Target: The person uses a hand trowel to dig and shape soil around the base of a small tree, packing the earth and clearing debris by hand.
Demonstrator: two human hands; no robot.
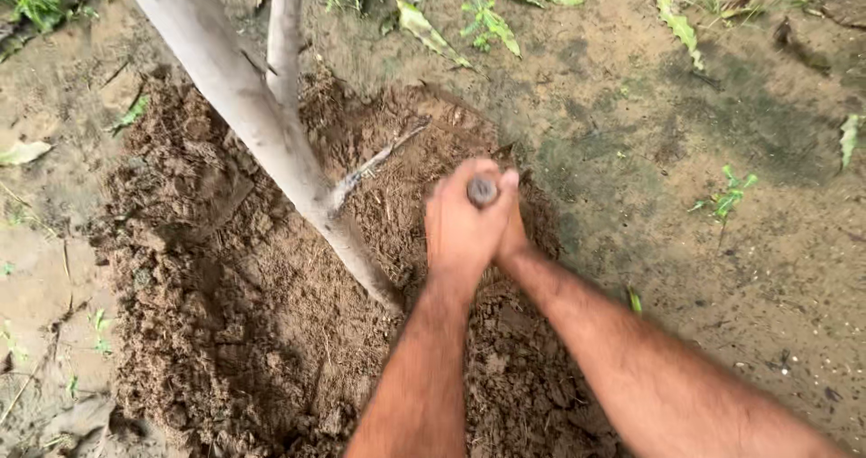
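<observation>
My left hand [458, 228] and my right hand [512, 233] are clasped together around the top end of a round tool handle [482, 189], whose grey tip shows between the fingers. The rest of the tool is hidden below my hands. The hands hover over loose, dug-up brown soil [271, 305] just right of a pale, slanting young tree trunk [262, 124] that enters the ground near my left wrist. A thin dry twig [379, 160] lies against the trunk.
Packed sandy ground [686, 242] spreads to the right, with small green weeds [726, 196] and fallen leaves [428, 32] at the top. A second thin stem [284, 34] rises beside the trunk. Clods of earth ring the dug patch.
</observation>
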